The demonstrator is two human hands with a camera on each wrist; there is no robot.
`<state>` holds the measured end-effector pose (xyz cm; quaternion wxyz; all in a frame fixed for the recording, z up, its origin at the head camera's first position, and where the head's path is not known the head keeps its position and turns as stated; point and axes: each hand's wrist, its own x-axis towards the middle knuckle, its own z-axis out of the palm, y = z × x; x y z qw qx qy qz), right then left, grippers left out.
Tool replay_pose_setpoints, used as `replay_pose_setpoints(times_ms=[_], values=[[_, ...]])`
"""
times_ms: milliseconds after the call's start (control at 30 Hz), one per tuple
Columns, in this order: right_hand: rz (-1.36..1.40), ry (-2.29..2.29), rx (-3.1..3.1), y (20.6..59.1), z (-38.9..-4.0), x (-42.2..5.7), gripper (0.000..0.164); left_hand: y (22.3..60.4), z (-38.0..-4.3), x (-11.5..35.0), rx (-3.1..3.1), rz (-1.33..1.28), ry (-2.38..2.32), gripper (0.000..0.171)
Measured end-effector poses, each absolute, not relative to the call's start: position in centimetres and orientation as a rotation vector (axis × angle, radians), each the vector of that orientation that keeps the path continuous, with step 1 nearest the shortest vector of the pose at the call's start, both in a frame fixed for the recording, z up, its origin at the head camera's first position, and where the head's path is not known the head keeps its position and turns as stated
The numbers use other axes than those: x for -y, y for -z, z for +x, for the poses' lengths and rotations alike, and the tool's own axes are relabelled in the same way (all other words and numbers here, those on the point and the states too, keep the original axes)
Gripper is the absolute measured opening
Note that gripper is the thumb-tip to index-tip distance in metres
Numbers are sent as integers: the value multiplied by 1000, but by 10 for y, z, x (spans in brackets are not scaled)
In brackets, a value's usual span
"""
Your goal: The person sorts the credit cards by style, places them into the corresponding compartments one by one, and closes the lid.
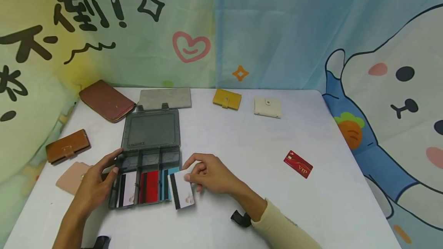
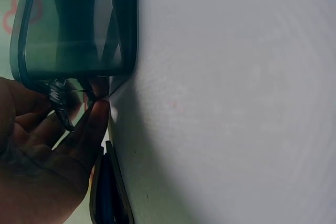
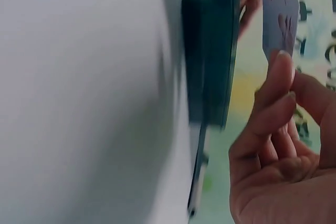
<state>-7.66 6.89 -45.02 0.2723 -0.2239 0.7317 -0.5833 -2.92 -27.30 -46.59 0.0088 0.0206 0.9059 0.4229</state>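
Note:
A dark green, see-through plastic card box (image 1: 150, 153) lies with its lid folded back on the table. My left hand (image 1: 95, 181) grips its left side, thumb at the rim and index finger near the hinge. In the left wrist view, the fingers (image 2: 94, 121) reach around the box's corner (image 2: 79, 66). Between thumb and index finger, my right hand (image 1: 212, 174) pinches a white card (image 1: 182, 189) with a black stripe. The card overlaps the box's front right corner in the head view. White cards (image 1: 129, 187), red cards (image 1: 151, 185) and blue cards (image 1: 165, 183) occupy separate front compartments.
A red VIP card (image 1: 298, 164) lies to the right. Along the back are a brown wallet (image 1: 107, 101), a grey wallet (image 1: 166, 98), a yellow wallet (image 1: 226, 99) and a cream wallet (image 1: 267, 107). At left are a tan wallet (image 1: 68, 146) and a pink wallet (image 1: 72, 178).

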Motion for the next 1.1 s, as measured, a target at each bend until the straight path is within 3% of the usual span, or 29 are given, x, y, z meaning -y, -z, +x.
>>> replay_pose_setpoints(times_ms=[367,633,867,1100], values=[[-638,1582,-2002,445,-79,19,19,468,-30,273,-2836,70,-1321,55],[-595,1430,-2159,442,-78,55,17,469,-31,275,-2792,71,-1358,55],[-668,1278,-2258,441,-77,44,25,469,-30,274,-2798,59,-1357,55],[-733,1411,-2255,446,-84,-15,28,468,-29,274,-2832,69,-1337,55]])
